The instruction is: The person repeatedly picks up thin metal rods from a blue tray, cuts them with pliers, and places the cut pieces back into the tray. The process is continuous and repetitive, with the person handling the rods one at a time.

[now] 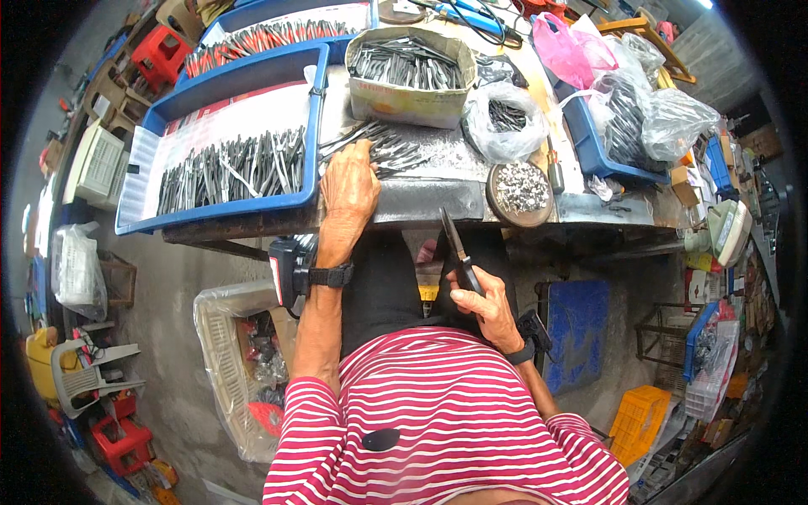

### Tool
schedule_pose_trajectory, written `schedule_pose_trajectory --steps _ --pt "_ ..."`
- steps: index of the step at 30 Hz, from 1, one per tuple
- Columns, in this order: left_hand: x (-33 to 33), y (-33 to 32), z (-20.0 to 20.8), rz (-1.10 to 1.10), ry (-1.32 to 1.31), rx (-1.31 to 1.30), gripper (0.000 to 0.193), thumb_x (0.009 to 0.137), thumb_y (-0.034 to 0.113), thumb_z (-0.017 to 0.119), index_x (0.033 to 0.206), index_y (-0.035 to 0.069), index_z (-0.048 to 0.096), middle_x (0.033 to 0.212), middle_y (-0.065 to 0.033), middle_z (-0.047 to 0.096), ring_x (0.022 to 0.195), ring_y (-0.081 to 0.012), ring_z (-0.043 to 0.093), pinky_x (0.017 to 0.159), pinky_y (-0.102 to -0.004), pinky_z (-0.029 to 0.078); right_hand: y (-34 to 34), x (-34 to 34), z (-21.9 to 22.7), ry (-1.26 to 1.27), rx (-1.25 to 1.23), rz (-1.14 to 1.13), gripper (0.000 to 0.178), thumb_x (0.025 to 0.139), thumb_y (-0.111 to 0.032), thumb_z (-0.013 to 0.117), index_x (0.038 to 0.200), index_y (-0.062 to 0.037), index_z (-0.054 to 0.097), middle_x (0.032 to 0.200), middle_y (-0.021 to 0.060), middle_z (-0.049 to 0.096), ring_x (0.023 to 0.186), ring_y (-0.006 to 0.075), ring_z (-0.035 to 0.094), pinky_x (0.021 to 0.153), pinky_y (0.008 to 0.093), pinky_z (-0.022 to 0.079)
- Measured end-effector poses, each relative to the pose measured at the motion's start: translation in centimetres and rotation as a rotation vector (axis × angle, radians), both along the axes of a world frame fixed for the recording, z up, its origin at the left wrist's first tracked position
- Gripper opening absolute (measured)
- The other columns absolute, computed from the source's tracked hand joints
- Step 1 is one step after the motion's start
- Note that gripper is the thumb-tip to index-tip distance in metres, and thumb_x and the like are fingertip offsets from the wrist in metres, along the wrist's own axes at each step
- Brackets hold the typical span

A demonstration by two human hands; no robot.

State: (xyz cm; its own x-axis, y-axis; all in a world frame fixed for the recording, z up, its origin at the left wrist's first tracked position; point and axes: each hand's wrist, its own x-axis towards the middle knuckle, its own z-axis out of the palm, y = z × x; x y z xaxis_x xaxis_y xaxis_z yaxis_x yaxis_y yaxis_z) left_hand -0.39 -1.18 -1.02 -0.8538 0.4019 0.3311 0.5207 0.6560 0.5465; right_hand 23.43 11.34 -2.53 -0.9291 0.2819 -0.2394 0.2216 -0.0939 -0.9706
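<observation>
My left hand (349, 181) lies over the near left of a loose pile of thin black strips (391, 150) on the table. Its fingers curl down together into the pile; what they grip is hidden. In my right hand (488, 307) is a knife (453, 236) with a dark blade and black handle, held in front of the table edge with the tip pointing up and away. Left of the pile, a blue tray (220, 212) holds many similar black pieces (236, 172) in a row. Behind the pile stands an open carton (412, 105) full of black pieces.
A round dish (495, 206) of black and white scraps sits near the table edge. Beside it are a clear plastic bag (505, 126) of black pieces and another blue tray (581, 139) with bagged pieces. Far left, a further blue tray (286, 13) holds red and black pieces.
</observation>
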Motion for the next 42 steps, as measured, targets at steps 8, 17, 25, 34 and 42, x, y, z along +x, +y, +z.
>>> schedule_pose_trajectory --steps 8,17,25,34,42 --pt "-0.4 -0.1 -0.4 -0.036 0.019 0.082 0.018 0.072 0.0 0.061 0.089 0.001 0.057 0.083 -0.0161 0.059 0.083 -0.035 0.057 0.074 -0.0396 0.045 0.2 -0.2 0.2 -0.007 0.137 0.038 0.036 0.078 -0.026 0.067 0.098 0.0034 0.059 0.077 0.0028 0.054 0.069 0.0094 0.047 0.062 0.024 0.039" --pt "0.3 0.1 0.9 -0.121 0.083 0.516 0.021 0.074 -0.01 0.061 0.094 -0.002 0.058 0.085 -0.0142 0.056 0.077 -0.0263 0.06 0.069 -0.032 0.047 0.2 -1.0 1.1 0.016 0.215 0.0 0.04 0.077 -0.025 0.07 0.104 0.0015 0.057 0.077 0.0019 0.054 0.068 0.0096 0.047 0.062 0.0247 0.04" --pt "4.6 0.0 3.3 -0.102 -0.469 0.884 0.011 0.086 0.007 0.061 0.093 -0.001 0.059 0.082 -0.0024 0.061 0.075 -0.0083 0.055 0.068 -0.0229 0.046 0.0 -2.4 1.6 0.228 0.577 -0.113 0.042 0.073 -0.014 0.072 0.107 0.0011 0.052 0.083 0.0087 0.052 0.066 0.017 0.051 0.06 0.0285 0.043" --pt "7.3 -0.3 2.0 -0.377 -1.278 1.286 0.019 0.088 0.011 0.06 0.101 -0.002 0.058 0.079 -0.0073 0.06 0.056 -0.0043 0.043 0.047 -0.016 0.032 0.2 -2.9 1.8 0.32 0.901 -0.17 0.053 0.065 -0.009 0.075 0.11 -0.0005 0.05 0.084 0.0134 0.052 0.068 0.027 0.054 0.06 0.0351 0.046" --pt "7.6 -0.3 0.8 -0.337 -1.337 1.318 0.013 0.089 0.011 0.058 0.097 0.0 0.057 0.076 -0.0032 0.057 0.055 -0.0032 0.042 0.044 -0.0152 0.031 0.4 -2.8 0.8 0.372 1.102 -0.163 0.056 0.062 -0.008 0.075 0.111 0.0031 0.05 0.087 0.018 0.055 0.077 0.0347 0.056 0.069 0.04 0.047"
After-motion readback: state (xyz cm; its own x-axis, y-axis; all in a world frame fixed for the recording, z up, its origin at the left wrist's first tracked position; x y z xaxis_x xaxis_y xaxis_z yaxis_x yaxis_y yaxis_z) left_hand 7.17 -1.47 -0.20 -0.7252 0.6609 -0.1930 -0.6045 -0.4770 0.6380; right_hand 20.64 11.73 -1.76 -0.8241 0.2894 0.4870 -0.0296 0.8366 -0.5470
